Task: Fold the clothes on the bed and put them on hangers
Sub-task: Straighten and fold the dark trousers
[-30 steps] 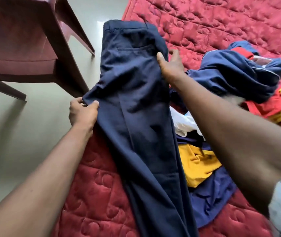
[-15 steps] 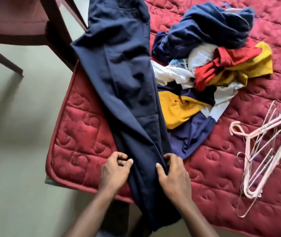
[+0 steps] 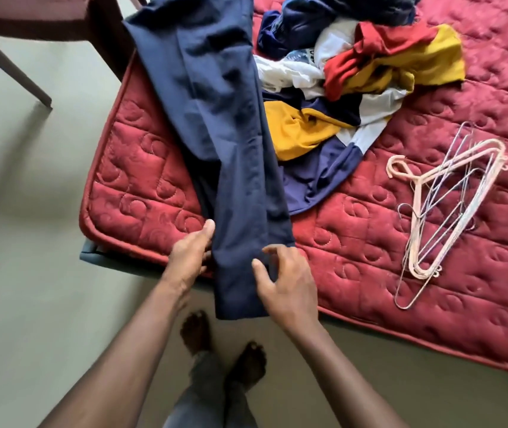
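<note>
Navy trousers (image 3: 234, 143) lie lengthwise along the left side of the red quilted mattress (image 3: 141, 193), with their leg ends hanging over the near edge. My left hand (image 3: 192, 253) rests against the left edge of the legs, thumb straight beside the cloth; its fingertips are hidden by the fabric. On the right edge of the legs my right hand (image 3: 283, 282) touches the cloth with spread fingers. A pile of unfolded clothes (image 3: 364, 72) in navy, white, red and yellow lies right of the trousers. Several pink and wire hangers (image 3: 450, 205) lie on the mattress further right.
A dark red chair (image 3: 30, 23) stands on the pale floor (image 3: 24, 242) at the top left, close to the mattress corner. My bare feet (image 3: 225, 350) are on the floor just below the hanging trouser legs.
Both hands have moved from the upper trousers down to the leg ends near the mattress edge. The pinching fingers of half a second ago have loosened.
</note>
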Motion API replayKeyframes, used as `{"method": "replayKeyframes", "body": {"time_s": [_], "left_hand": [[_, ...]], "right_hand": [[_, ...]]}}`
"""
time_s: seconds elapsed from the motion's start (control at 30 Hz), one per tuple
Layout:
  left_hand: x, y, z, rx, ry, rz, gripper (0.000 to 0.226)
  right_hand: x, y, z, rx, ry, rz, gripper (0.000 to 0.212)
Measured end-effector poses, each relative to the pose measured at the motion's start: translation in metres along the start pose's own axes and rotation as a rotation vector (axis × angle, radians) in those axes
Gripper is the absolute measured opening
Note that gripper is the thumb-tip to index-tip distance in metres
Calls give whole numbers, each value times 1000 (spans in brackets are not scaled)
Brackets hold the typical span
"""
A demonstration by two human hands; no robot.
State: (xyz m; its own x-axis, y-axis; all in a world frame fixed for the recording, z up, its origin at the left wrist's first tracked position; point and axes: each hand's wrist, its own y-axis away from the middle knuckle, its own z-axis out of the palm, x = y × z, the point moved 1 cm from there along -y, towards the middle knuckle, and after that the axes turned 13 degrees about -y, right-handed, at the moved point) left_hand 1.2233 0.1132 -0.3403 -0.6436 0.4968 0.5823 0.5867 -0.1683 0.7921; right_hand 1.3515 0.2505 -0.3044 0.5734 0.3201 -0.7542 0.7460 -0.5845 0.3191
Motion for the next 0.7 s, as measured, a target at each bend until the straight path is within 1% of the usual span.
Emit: {"method": "replayKeyframes", "body": {"time_s": [0.03, 0.1, 0.13, 0.2, 0.23, 0.27, 0.3, 0.37, 0.4, 0.47, 0.53, 0.57, 0.63, 0.67, 0.7], "left_hand": [[-2, 0, 0, -7, -48, 36, 47], [-10, 3, 5, -39, -43, 46, 40], [-12, 5, 8, -69, 16, 39, 40], [-15, 11, 16, -79, 194, 16, 43], [-16, 10, 20, -66, 239, 27, 43], [-16, 10, 23, -52, 277, 38, 40], [-16, 9, 26, -31, 297, 53, 34], [-13, 9, 32, 2, 331, 64, 21], [-10, 9, 35, 12, 324, 49, 18], [-4, 8, 42, 20, 269, 28, 20], [0, 6, 45, 58, 230, 30, 21], [2, 7, 44, 92, 240, 32, 22], [4, 8, 38, 148, 369, 19, 20], [3, 10, 35, 139, 430, 9, 19], [1, 11, 34, 98, 443, -3, 20]], "right_hand": [[8, -12, 1, 51, -16, 87, 34], [17, -31, 12, -18, -124, 283, 41], [18, -35, 18, -54, -149, 344, 40], [23, -39, 25, -54, -175, 325, 35], [24, -38, 26, -45, -244, 292, 35], [26, -37, 23, -36, -382, 300, 36], [28, -37, 19, -20, -597, 368, 32], [32, -36, 9, -18, -1034, 582, 26], [34, -36, 5, -42, -1126, 635, 29], [38, -36, -2, -92, -1084, 638, 34], [40, -39, -7, -103, -972, 564, 30], [41, -42, -10, -81, -901, 517, 28], [46, -48, -16, -28, -729, 433, 33], [47, -49, -18, -28, -658, 396, 37], [46, -49, -19, -41, -624, 371, 37]]}}
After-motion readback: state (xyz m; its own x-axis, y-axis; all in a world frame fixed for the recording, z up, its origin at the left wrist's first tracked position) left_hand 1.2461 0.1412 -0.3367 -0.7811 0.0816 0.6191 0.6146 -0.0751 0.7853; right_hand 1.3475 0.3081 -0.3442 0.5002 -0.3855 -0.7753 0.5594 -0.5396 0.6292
